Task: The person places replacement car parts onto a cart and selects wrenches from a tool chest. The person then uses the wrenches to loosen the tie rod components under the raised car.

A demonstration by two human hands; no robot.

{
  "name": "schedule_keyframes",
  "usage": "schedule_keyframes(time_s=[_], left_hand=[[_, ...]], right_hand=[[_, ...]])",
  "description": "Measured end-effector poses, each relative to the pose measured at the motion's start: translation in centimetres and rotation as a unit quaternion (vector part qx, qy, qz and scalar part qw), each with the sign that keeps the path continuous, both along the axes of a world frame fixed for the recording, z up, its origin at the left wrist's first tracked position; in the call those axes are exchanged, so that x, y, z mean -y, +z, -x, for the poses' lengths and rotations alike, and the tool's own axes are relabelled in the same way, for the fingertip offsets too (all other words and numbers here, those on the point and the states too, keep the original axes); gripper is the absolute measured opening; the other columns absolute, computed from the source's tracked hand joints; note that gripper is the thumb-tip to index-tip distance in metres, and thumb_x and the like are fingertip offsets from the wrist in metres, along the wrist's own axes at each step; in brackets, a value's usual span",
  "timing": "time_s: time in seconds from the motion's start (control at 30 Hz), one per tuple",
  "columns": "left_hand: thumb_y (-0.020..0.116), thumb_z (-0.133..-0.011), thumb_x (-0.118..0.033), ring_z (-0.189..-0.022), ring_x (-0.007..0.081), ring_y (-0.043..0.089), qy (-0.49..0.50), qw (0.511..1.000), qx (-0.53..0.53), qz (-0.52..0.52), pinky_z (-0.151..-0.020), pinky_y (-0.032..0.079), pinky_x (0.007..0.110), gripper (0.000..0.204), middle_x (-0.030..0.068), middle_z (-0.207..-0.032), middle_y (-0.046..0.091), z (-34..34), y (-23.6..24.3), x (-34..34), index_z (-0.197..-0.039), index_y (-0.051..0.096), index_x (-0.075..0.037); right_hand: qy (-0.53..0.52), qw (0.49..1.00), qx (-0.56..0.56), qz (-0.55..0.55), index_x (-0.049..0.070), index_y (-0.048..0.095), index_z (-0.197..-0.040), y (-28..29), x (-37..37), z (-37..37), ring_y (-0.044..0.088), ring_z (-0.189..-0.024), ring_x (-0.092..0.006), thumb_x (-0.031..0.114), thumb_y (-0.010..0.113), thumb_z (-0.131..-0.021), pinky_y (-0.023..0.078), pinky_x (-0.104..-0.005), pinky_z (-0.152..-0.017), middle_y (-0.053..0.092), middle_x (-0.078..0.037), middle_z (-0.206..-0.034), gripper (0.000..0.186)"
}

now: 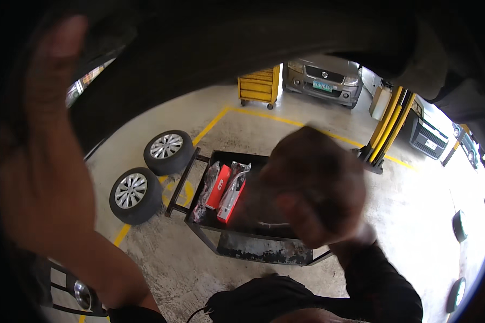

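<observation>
My left hand [51, 177] is raised close on the left, with one digit stretched upward beside the dark overhead bodywork [215, 48]. Its other fingers are lost in shadow, and no held thing shows. My right hand [318, 188] is curled closed in front of me, blurred, above the right part of a black cart [264, 234]. What it grips, if anything, cannot be made out. On the cart's top tray lie two red-and-white boxes, one a red box [218, 187], and clear plastic-wrapped parts [237, 180].
Two wheels with silver rims [130, 191] lie on the floor left of the cart. Farther off stand a yellow tool cabinet [257, 86], a parked car [323, 81] and a yellow lift post [388, 129]. More tyres [459, 226] lie at the far right.
</observation>
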State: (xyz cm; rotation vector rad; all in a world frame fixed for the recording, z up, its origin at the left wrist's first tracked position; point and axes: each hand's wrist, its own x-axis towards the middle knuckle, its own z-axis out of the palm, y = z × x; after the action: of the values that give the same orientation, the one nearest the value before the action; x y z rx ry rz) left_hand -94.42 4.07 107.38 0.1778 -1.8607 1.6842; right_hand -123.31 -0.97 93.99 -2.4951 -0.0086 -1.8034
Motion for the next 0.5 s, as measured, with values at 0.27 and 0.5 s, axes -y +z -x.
schedule_keyframes(time_s=[0.27, 0.5], left_hand=[[0.084, -0.085, -0.018, -0.09, 0.0195, 0.073, -0.026, 0.931, -0.356, -0.081, -0.076, 0.055, 0.031, 0.039, 0.0102, -0.105, 0.076, 6.5, -3.9, -0.1, -0.119, 0.071, -0.003], [0.078, -0.09, -0.033, -0.076, 0.0263, 0.066, 0.084, 0.936, -0.341, -0.006, -0.07, 0.045, 0.037, 0.033, 0.0068, -0.094, 0.071, 6.3, -3.2, -0.7, -0.106, 0.071, -0.005]], right_hand=[[-0.343, 0.859, -0.017, 0.38, 0.003, 0.074, -0.098, 13.2, -1.4, -2.6, 0.066, -0.079, -0.0239, 0.004, 0.073, -0.079, 0.054, -0.0352, -0.071, 0.073, -0.009, -0.094, 0.02], [-0.361, 0.848, -0.063, 0.382, 0.003, 0.075, -0.099, 15.8, -0.7, -3.4, 0.066, -0.081, -0.0251, 0.01, 0.07, -0.077, 0.053, -0.0348, -0.072, 0.074, -0.008, -0.099, 0.024]])
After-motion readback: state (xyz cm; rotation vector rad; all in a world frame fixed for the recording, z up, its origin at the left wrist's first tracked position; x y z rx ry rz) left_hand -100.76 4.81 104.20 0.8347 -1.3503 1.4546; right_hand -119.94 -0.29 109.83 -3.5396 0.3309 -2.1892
